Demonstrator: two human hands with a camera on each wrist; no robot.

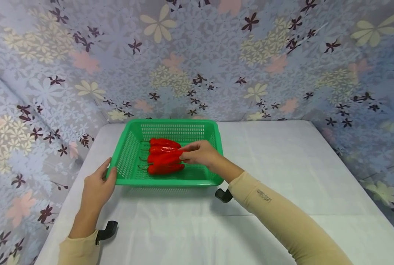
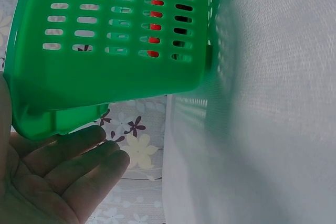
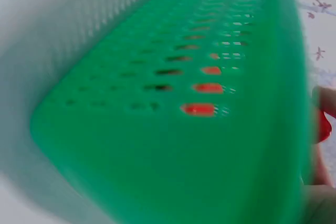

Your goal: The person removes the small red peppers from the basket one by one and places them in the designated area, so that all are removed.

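Note:
In the head view, a green plastic basket [image 1: 167,182] stands at the back left of the white table. Several glossy red peppers [image 1: 165,169] lie side by side in it, their thin stems pointing left. My right hand [image 1: 200,154] reaches over the basket and pinches the right end of one red pepper [image 1: 170,156] between thumb and fingers. The right wrist view shows that pepper's red tip [image 3: 323,127] beyond the blurred basket wall. At the basket's front left corner, my left hand [image 1: 99,184] holds the rim; its fingers [image 2: 79,156] extend below it in the left wrist view.
White cloth covers the table [image 1: 283,165], which extends to the right of the basket. A flowered fabric backdrop [image 1: 197,73] rises behind and at both sides. Black wrist cameras [image 1: 107,231] sit at the cuffs of beige sleeves [image 1: 276,217].

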